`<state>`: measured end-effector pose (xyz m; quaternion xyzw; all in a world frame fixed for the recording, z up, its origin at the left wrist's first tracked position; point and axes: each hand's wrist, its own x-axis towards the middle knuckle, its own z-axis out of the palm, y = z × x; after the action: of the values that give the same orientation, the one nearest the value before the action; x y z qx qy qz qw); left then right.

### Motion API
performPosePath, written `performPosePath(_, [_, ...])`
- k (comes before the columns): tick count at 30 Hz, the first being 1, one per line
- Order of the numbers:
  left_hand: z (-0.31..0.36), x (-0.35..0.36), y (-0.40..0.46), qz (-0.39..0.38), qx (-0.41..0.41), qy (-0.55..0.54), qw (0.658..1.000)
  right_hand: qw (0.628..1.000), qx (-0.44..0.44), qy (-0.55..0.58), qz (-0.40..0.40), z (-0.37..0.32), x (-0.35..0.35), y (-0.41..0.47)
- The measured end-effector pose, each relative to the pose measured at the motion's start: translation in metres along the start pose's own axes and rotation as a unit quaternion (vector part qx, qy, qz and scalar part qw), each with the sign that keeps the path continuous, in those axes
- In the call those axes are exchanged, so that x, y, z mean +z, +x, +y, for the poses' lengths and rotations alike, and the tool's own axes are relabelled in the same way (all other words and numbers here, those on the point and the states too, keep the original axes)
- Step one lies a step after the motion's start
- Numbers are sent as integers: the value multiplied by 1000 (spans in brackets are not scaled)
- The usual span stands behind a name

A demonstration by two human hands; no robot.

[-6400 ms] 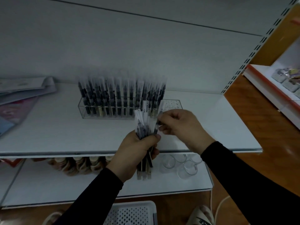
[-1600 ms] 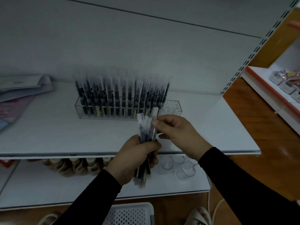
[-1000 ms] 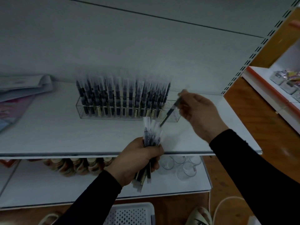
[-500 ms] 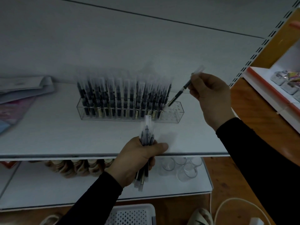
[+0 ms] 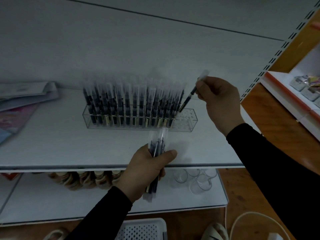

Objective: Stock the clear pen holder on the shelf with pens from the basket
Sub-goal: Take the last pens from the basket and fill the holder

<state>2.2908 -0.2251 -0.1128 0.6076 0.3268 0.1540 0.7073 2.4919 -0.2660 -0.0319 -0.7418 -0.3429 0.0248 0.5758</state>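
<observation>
- Head view gives me both hands over a white shelf [image 5: 52, 144], dim light, edges soft.
- My right hand [image 5: 220, 101] pinches a single pen [image 5: 189, 97] near its clear cap end; the pen slants down to the left, its lower tip at the top of the clear pen holder [image 5: 188, 118], just right of the last standing pen. Whether the tip is already in a hole I cannot tell.
- My left hand [image 5: 145, 172] is wrapped around a bundle of pens [image 5: 157, 146] in clear sleeves, held upright in front of the shelf edge, nearer me than the holder.
- That holder sits on the upper shelf toward the back; rows of pens [image 5: 129, 103] stand in it from its left end across most of its length, with only the right end showing bare holes.
- Printed packets [image 5: 26, 94] lie at the shelf's left.
- On the lower shelf [image 5: 34, 201] I see clear cups [image 5: 195, 179] and a row of brownish items I cannot identify.
- White perforated basket [image 5: 143, 229] at the bottom edge.
</observation>
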Motion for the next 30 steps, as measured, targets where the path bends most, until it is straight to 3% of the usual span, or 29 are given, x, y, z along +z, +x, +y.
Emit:
performPosePath(11, [5, -1, -1, 46, 69, 24, 996, 980, -38, -181, -71, 10, 13, -8])
performPosePath(22, [5, -1, -2, 54, 85, 44, 994, 978, -51, -193, -52, 10, 19, -13])
performPosePath(30, [5, -2, -3, 48, 83, 35, 995, 965, -110, -230, -65, 11, 19, -14])
